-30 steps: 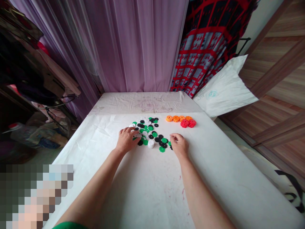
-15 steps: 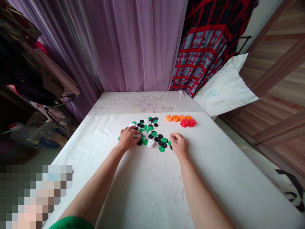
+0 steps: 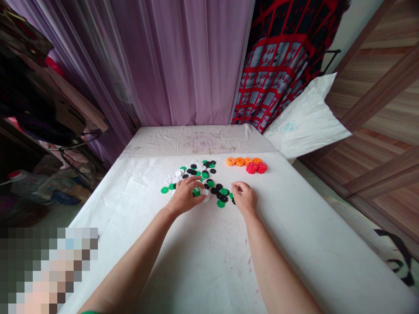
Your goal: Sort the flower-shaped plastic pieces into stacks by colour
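Small scalloped plastic discs in green, black and white lie in a loose spread on the table; one green disc [image 3: 164,190] is at its left end. My left hand [image 3: 185,195] is curved over the near side of the spread, thumb and fingertips at a small stack of white discs [image 3: 206,195], partly covering it. A green disc [image 3: 196,192] shows between thumb and forefinger. To the right, my right hand [image 3: 245,197] rests with fingers curled in and thumb against them, beside black and green discs [image 3: 224,192]. Whatever it pinches is hidden.
Orange disc stacks [image 3: 240,162] stand in a row at the back right, with red stacks [image 3: 257,168] just before them. White cloth covers the table [image 3: 203,261]. A white sack [image 3: 304,120] leans at the right edge; purple curtains [image 3: 193,61] hang behind.
My left hand has moved right, from the left part of the spread to the white stack. My right hand stays in place, still curled. The view has shifted slightly.
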`<state>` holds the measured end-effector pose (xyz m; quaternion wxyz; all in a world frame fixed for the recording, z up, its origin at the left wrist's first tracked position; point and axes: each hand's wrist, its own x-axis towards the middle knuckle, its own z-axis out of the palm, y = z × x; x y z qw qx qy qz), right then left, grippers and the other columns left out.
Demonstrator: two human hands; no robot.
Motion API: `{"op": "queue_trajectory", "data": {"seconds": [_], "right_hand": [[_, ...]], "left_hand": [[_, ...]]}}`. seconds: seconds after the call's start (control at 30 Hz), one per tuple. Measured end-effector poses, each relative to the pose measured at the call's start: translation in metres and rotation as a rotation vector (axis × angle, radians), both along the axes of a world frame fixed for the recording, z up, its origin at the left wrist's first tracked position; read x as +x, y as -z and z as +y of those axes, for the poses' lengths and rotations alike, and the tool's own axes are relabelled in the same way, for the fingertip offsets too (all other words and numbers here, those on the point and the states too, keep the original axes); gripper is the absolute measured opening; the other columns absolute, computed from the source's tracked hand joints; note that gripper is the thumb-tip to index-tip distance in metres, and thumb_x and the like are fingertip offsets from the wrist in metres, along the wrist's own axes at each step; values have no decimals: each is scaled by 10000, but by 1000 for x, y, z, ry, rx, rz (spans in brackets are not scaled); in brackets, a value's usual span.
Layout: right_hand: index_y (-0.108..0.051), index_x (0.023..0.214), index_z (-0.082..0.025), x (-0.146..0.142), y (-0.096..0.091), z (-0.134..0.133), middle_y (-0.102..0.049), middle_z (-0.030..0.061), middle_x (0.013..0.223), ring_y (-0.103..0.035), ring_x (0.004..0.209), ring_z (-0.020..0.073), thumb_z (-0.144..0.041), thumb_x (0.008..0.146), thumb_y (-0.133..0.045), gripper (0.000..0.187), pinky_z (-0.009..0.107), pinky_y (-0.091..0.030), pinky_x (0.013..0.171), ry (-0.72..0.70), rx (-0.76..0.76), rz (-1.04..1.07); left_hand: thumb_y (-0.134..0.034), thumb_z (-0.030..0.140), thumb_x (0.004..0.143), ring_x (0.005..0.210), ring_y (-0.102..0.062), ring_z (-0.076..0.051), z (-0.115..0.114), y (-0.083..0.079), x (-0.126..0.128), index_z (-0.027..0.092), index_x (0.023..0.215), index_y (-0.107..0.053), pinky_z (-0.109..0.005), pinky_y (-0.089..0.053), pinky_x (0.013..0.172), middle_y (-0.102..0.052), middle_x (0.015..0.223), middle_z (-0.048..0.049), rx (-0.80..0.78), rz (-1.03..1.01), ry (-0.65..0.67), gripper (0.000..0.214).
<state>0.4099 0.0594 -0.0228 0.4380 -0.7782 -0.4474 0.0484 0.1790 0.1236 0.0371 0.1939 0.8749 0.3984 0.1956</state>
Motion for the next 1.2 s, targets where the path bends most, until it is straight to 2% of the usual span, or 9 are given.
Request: {"op": "queue_trajectory", "data": {"seconds": [0.17, 0.53, 0.67, 0.83, 1.03, 1.2], "right_hand": [[-748, 824, -227, 0, -1, 0, -752, 68, 826, -668, 761, 229, -398, 754, -506, 304, 322, -475, 702, 2, -18, 13], [-737, 825, -229, -1, -2, -1, -755, 64, 852, -673, 779, 227, -399, 767, -494, 302, 328, -480, 719, -10, -8, 20], [-734, 822, -229, 0, 0, -1, -750, 62, 835, -666, 750, 219, -401, 767, -494, 301, 316, -477, 704, -13, -1, 13], [-733, 819, -237, 1, 1, -1, -752, 56, 831, -667, 758, 223, -404, 755, -499, 294, 321, -480, 715, -8, -4, 15], [-735, 818, -231, 2, 2, 0, -754, 61, 833, -670, 765, 226, -397, 750, -502, 294, 326, -489, 719, -11, -9, 26], [-734, 818, -231, 1, 2, 0, -758, 65, 859, -677, 785, 230, -408, 761, -494, 303, 331, -487, 730, -11, -5, 19]], "left_hand": [[-715, 345, 780, 1273, -552, -298, -1, 0, 4, 280, 1006, -710, -534, -394, 1082, -613, 1370, -62, -1, 61, -6, 236], [-702, 358, 786, 1275, -551, -295, 1, 4, 4, 284, 1055, -702, -533, -400, 1077, -609, 1378, -62, 10, 60, -3, 280], [-622, 329, 844, 1237, -585, -267, 14, 3, -9, 287, 1076, -700, -493, -431, 1059, -636, 1344, -48, 41, 23, -51, 249], [-592, 283, 851, 1220, -593, -273, 39, 6, -22, 305, 1004, -732, -491, -428, 1050, -676, 1282, -31, 132, 86, -203, 208], [-653, 388, 813, 1243, -556, -318, 46, 11, -7, 333, 1080, -748, -517, -384, 1073, -655, 1306, -59, 186, 219, -142, 289], [-620, 380, 834, 1226, -544, -309, 48, 8, 3, 360, 1089, -746, -514, -371, 1058, -643, 1322, -50, 199, 301, -92, 285]]}}
